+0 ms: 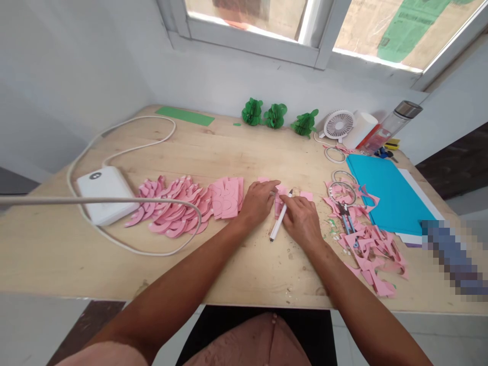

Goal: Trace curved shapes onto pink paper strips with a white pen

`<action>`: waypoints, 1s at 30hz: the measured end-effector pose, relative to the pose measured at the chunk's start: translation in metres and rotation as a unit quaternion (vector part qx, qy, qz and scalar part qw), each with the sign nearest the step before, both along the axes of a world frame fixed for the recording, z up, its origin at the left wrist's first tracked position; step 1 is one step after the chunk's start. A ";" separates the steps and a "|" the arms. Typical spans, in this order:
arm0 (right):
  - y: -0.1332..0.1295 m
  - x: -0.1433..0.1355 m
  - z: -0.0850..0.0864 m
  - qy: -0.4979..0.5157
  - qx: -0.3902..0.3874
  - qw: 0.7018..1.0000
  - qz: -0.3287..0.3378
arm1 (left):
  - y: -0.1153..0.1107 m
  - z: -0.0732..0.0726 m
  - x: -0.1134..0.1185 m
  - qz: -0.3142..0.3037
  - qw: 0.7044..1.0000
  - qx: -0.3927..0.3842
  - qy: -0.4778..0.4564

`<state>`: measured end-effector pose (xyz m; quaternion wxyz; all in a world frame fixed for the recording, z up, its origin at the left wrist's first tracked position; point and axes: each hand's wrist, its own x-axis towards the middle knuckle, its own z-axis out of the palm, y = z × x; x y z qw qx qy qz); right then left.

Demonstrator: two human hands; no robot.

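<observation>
From where I stand, the person's work looks to be at the sorting or marking of small pink paper pieces (277, 207), which lie on the surface (236, 259) between and partly under the two hands. The left hand (261, 201) rests low over them, fingers close together and reaching forward; whether it pinches any paper I cannot tell. The right hand (303, 218) is half curled, with a white pen (280, 221) slanting against its thumb side, though I can't make out if it's really gripped. Just left of the left hand sits a stack of pink cards (227, 198) with curved outlines on them, beside a heap of curved pink cut-outs (179, 208); pink scraps (375, 251) lie off to the right. To my mind, the next move calls for a steadying left hand, the paper flat, and a sure hold on the pen before any line is drawn.
</observation>
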<state>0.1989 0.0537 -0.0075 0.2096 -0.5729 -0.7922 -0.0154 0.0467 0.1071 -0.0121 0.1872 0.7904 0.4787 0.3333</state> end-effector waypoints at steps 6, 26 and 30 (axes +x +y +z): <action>0.001 0.000 0.000 0.001 0.004 1.000 -0.001 | 0.001 -0.002 0.000 -0.001 1.000 -0.009 0.009; 0.001 0.000 0.000 0.000 0.005 1.000 0.000 | 0.001 -0.005 0.001 -0.007 1.000 0.016 0.022; 0.001 0.000 -0.001 -0.001 0.001 1.000 -0.003 | 0.000 -0.005 0.001 -0.013 1.000 0.015 0.013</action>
